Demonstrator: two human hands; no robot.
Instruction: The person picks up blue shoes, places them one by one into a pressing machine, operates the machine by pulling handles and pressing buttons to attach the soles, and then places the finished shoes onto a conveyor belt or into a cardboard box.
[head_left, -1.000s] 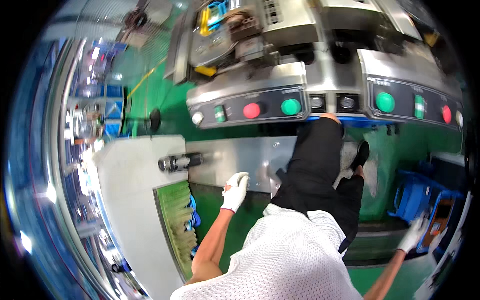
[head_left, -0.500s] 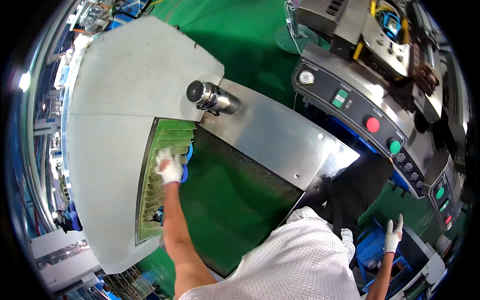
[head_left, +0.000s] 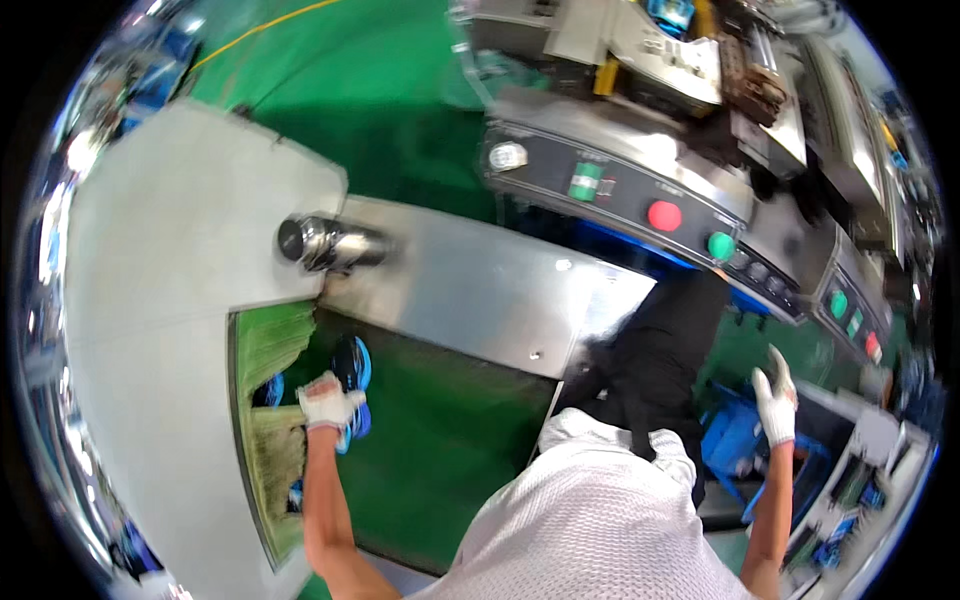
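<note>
My left hand, in a white glove, is at the opening in the pale machine cover. Its fingers are closed at blue-and-black shoe-like pieces that stick out past the glove; blur hides the exact grip. Green curtain strips hang in the opening beside it, bunched and pushed apart. Behind them, a bit of another blue-and-black piece shows. Off to the right, my gloved right hand is raised with fingers apart and holds nothing. A blue stool-like frame stands just left of it.
A steel flask lies on the metal ledge ahead, by the pale cover. Front right stands a machine with a button panel. More shoe-like pieces sit on a rack at lower right.
My view has turned, shifting the scene left and down. The blue-and-black pieces have come out from the curtain strips along with my left hand. My right hand stays open.
</note>
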